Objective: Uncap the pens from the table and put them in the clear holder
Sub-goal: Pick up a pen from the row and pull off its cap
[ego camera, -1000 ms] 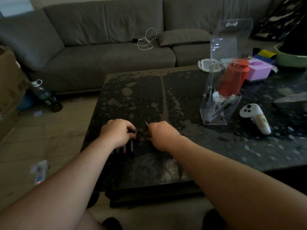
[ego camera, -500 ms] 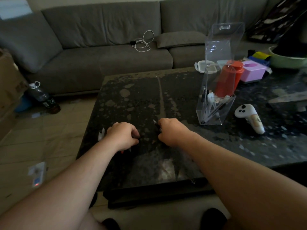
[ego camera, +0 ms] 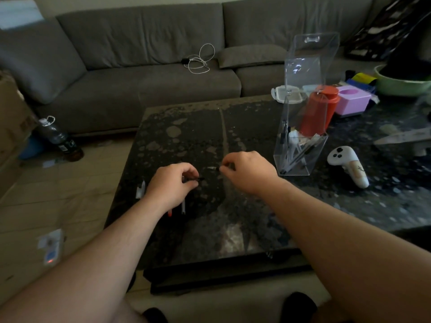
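Note:
My left hand (ego camera: 171,186) is closed on a small black cap (ego camera: 198,179) just above the dark table (ego camera: 210,229). To its right, my right hand (ego camera: 248,171) pinches a pen (ego camera: 213,168), whose pale end points left toward the cap. A small gap separates the cap from the pen. Under my left wrist lie two more pens, one with a red end (ego camera: 169,213) and one white (ego camera: 183,207). Loose white caps (ego camera: 140,190) lie left of that hand. The clear holder (ego camera: 300,157) stands right of my right hand, with several pens leaning inside.
A white game controller (ego camera: 347,164) lies right of the holder. Behind it stand a red canister (ego camera: 319,110), a pink box (ego camera: 353,101), a white lidded container (ego camera: 286,95) and a green bowl (ego camera: 401,83). A grey sofa (ego camera: 140,85) runs behind the table. A bottle (ego camera: 58,138) stands on the floor.
My hands were close together on one pen and have pulled apart. The right hand moved right and up with the pen, and the left hand kept the black cap.

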Action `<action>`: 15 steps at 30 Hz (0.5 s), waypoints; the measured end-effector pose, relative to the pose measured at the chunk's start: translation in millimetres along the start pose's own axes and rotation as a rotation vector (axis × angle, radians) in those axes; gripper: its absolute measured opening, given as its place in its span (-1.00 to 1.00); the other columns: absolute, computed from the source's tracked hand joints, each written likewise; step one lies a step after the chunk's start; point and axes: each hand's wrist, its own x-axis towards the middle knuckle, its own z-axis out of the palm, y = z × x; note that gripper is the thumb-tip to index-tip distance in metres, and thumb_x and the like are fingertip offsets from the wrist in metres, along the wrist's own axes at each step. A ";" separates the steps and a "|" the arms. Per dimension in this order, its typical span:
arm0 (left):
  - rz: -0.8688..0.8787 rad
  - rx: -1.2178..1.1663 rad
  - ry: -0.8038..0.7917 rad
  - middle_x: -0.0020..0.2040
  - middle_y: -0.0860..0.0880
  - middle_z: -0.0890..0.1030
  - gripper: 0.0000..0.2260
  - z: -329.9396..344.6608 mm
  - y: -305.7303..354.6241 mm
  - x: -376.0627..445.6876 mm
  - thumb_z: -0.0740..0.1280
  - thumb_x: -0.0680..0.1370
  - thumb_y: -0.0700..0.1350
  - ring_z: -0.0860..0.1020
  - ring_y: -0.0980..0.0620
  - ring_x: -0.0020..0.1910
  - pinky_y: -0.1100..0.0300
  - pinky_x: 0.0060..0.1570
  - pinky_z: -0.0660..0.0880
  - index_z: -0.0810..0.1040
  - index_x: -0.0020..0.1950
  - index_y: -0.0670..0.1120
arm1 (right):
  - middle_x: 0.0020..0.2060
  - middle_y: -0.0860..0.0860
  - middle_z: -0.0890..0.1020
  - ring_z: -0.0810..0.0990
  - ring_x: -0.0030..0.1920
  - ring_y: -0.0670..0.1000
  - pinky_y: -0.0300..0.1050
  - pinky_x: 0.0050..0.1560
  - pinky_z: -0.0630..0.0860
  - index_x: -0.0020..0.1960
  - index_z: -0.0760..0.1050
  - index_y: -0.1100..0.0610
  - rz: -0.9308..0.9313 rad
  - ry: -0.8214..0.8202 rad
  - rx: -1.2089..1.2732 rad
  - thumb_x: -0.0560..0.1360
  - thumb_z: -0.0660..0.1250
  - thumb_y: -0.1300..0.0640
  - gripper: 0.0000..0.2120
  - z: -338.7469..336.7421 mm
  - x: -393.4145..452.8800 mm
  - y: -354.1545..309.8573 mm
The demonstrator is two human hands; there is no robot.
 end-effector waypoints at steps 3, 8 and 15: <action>-0.009 -0.025 0.020 0.07 0.23 0.64 -0.81 1.0 0.2 1.8 0.50 0.59 -0.03 0.56 0.17 0.10 0.17 0.07 0.49 0.67 0.15 0.21 | -0.07 -0.09 0.67 0.63 0.00 0.00 0.05 -0.02 0.65 0.12 0.66 -0.14 -0.092 -0.041 -0.106 0.60 0.32 -0.20 -0.77 -3.0 -4.5 -6.5; -0.018 -0.055 0.040 0.04 0.26 0.65 -0.82 2.3 2.8 3.9 0.51 0.57 -0.03 0.57 0.19 0.07 0.19 0.03 0.46 0.70 0.13 0.22 | -0.09 -0.06 0.68 0.63 -0.02 0.02 0.02 -0.08 0.65 0.09 0.68 -0.13 -0.143 0.017 -0.199 0.59 0.32 -0.20 -0.77 -3.8 -5.4 -10.1; 0.011 -0.062 0.068 -0.01 0.29 0.61 -0.82 1.9 4.8 3.6 0.52 0.57 -0.06 0.53 0.23 0.02 0.21 0.06 0.43 0.71 0.12 0.20 | -0.10 -0.07 0.68 0.63 -0.05 0.01 0.00 -0.11 0.63 0.09 0.69 -0.10 -0.132 0.053 -0.146 0.59 0.33 -0.16 -0.77 -5.5 -7.0 -3.5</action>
